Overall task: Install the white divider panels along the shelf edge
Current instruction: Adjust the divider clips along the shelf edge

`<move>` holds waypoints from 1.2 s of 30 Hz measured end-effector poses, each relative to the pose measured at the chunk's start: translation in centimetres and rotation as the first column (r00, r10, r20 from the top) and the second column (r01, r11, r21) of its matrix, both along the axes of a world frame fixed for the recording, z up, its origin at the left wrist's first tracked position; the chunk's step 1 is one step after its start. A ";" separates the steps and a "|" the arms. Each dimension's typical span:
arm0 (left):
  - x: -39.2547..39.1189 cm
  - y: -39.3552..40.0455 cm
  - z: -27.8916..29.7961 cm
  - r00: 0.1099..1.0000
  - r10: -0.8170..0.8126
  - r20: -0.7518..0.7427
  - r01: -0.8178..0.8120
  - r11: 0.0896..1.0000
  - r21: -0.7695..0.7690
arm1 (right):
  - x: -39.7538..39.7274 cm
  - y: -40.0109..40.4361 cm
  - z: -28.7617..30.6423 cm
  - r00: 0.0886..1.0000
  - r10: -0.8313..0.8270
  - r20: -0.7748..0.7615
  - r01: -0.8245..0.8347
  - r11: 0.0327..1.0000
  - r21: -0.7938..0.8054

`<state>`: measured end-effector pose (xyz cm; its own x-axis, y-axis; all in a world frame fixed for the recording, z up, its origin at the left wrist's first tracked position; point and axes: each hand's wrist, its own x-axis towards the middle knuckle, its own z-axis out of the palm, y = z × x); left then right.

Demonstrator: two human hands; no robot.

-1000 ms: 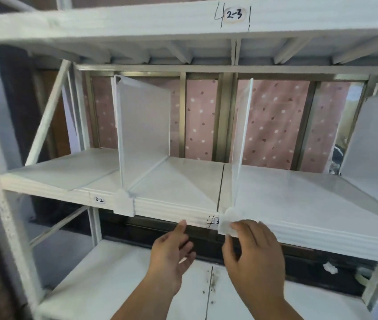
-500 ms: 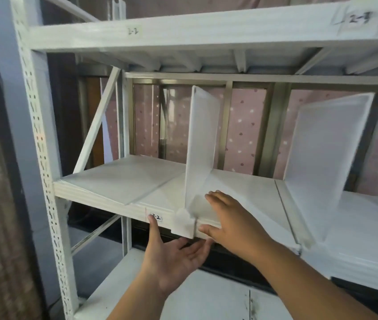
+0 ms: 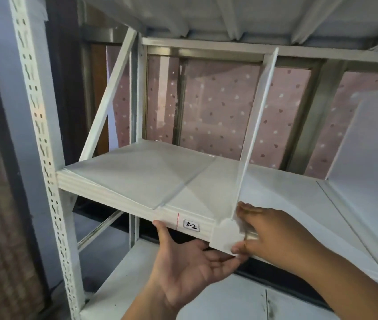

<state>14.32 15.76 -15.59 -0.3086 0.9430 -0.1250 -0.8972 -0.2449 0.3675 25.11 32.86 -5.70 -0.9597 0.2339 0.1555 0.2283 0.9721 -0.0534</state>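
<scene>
A white divider panel [image 3: 256, 132] stands upright on the white shelf [image 3: 141, 179], seen nearly edge-on. Its front clip [image 3: 226, 236] wraps over the shelf's front edge, beside a label reading "3-2" [image 3: 192, 225]. My right hand [image 3: 268, 232] grips the clip and the panel's foot from the right, thumb on top and fingers under the edge. My left hand [image 3: 188, 262] is palm up below the shelf edge, thumb touching the edge left of the label, fingertips under the clip. A second divider panel [image 3: 368, 139] stands further right.
A perforated white upright post [image 3: 42, 146] bounds the shelf on the left, with a diagonal brace [image 3: 107, 105] behind it. Another shelf [image 3: 241, 17] hangs overhead and a lower shelf [image 3: 218, 299] lies beneath my hands. A pink dotted curtain [image 3: 218, 107] hangs behind.
The view swung left from the middle divider to the left one near label 3-2. My right hand took hold of its front clip and my left hand turned palm up under the shelf edge.
</scene>
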 end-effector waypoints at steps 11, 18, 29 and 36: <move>-1.0 -0.7 -0.6 0.993 0.072 0.097 -0.058 0.989 -0.137 | -1.8 -3.4 0.3 0.991 -0.131 -0.033 0.135 0.933 0.334; -1.5 -2.0 0.0 0.973 0.156 0.170 -0.127 0.977 -0.174 | -3.2 -4.9 0.2 0.981 -0.180 -0.077 0.195 0.896 0.398; -2.8 -4.0 1.3 0.930 0.233 0.283 -0.178 0.962 -0.205 | -5.9 -7.5 -0.1 0.963 -0.216 -0.162 0.260 0.902 0.343; -2.9 -4.0 1.0 0.936 0.278 0.217 -0.232 0.949 -0.214 | -6.0 -7.5 -1.0 0.957 -0.222 -0.187 0.275 0.899 0.342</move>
<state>11.46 11.78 -14.60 -0.4746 0.7903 -0.3876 -0.8802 -0.4266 0.2078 19.09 25.36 -6.73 -0.8397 0.3646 0.4025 0.4813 0.8430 0.2404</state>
